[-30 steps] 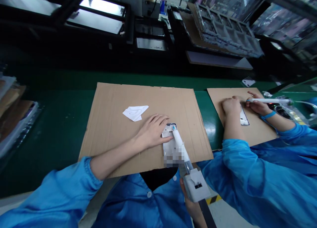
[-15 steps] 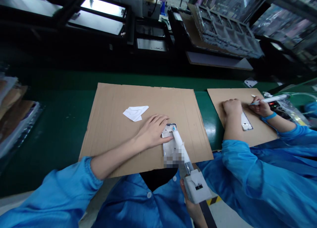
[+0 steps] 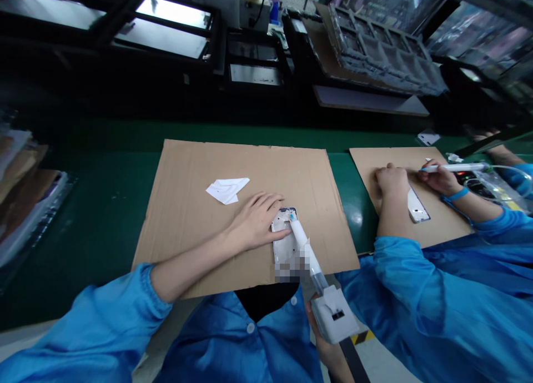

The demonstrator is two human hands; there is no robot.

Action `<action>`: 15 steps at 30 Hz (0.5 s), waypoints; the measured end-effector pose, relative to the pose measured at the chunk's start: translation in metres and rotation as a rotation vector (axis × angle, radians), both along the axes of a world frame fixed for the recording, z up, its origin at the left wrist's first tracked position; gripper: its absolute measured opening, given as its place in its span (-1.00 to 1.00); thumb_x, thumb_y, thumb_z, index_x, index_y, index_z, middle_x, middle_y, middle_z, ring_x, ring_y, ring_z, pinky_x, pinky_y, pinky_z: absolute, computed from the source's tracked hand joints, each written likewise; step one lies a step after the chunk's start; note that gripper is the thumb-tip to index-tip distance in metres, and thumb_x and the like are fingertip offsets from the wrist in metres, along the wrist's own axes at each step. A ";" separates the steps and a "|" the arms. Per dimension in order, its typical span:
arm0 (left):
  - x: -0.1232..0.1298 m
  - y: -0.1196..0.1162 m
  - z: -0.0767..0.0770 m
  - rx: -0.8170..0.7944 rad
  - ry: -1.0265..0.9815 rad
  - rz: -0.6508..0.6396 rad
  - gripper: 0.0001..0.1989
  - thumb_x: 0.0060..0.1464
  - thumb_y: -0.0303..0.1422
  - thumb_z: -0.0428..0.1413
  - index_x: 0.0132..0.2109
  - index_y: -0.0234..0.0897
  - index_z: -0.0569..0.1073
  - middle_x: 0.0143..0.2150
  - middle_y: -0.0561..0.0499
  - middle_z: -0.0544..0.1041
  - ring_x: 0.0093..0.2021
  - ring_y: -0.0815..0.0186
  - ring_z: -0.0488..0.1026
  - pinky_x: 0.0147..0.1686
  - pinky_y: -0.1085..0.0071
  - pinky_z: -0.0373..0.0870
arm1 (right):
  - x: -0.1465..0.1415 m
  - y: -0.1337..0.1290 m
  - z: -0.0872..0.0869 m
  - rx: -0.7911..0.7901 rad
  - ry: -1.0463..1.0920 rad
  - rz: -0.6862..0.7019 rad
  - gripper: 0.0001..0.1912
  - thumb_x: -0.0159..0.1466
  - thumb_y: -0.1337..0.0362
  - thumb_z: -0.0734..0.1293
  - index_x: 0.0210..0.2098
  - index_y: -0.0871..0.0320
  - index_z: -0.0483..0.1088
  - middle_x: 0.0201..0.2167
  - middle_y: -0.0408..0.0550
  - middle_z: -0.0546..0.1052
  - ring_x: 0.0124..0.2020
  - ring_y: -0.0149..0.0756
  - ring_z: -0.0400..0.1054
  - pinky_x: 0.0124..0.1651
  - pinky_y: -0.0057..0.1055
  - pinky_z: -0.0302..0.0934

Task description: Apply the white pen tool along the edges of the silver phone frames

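Observation:
A phone frame [image 3: 283, 248], pale inside with a dark top edge, lies on a sheet of brown cardboard [image 3: 187, 222]. My left hand [image 3: 260, 219] holds it down, with the fingers at its upper left and the thumb across its face. My right hand [image 3: 328, 349] is wrapped round the boxy white body of a dispensing gun [image 3: 318, 283]; most of those fingers are hidden behind it. The gun's white barrel slants up to the left, and its blue tip is at the top part of the frame. The frame's lower end is blurred out.
Folded white paper [image 3: 227, 190] rests on the cardboard. At right, a co-worker's hands [image 3: 439, 177] hold a white syringe on a hose over another phone frame [image 3: 417, 207]. Stacked trays [image 3: 378, 50] stand at the back, and a stack of sheets [image 3: 33, 200] at left.
The gun's body has shifted slightly right and down in my right hand, its tip staying near the frame's top. My left hand has barely moved. Another person's arm now shows at far right.

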State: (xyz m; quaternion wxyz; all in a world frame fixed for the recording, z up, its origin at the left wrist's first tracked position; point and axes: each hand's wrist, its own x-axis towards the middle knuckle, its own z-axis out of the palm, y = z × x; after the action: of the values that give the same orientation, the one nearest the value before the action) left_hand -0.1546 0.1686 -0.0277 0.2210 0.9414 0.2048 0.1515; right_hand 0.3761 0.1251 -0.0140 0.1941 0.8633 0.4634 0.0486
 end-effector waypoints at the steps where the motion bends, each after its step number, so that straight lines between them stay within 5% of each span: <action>1: 0.000 0.000 0.001 -0.001 -0.001 0.000 -0.38 0.51 0.17 0.07 0.33 -0.25 0.47 0.51 -0.25 0.47 0.56 -0.05 0.38 0.64 -0.09 0.15 | 0.000 0.000 0.001 -0.032 -0.010 0.005 -0.61 0.49 0.57 0.21 0.09 0.46 0.65 0.06 0.50 0.55 -0.01 -0.17 0.38 0.04 -0.17 0.09; 8: -0.002 0.000 0.005 -0.014 0.007 0.001 -0.38 0.52 0.18 0.06 0.34 -0.23 0.47 0.52 -0.23 0.47 0.55 -0.06 0.38 0.63 -0.11 0.16 | 0.000 -0.002 0.011 -0.143 -0.033 0.045 -0.57 0.55 0.52 0.15 0.17 0.47 0.61 0.09 0.50 0.54 0.01 -0.13 0.40 0.02 -0.20 0.07; 15: -0.002 0.000 0.003 -0.008 0.006 0.001 -0.37 0.53 0.19 0.05 0.32 -0.25 0.48 0.51 -0.25 0.48 0.55 -0.07 0.38 0.64 -0.10 0.16 | 0.007 -0.015 0.018 -0.086 0.033 0.088 -0.80 0.47 0.55 0.34 -0.08 0.34 0.63 0.09 0.45 0.59 0.14 -0.11 0.37 0.20 -0.19 0.07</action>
State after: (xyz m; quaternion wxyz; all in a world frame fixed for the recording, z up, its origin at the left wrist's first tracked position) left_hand -0.1565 0.1683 -0.0245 0.2241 0.9408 0.2066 0.1480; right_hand 0.3832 0.1097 0.0038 0.2209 0.8338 0.5055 0.0228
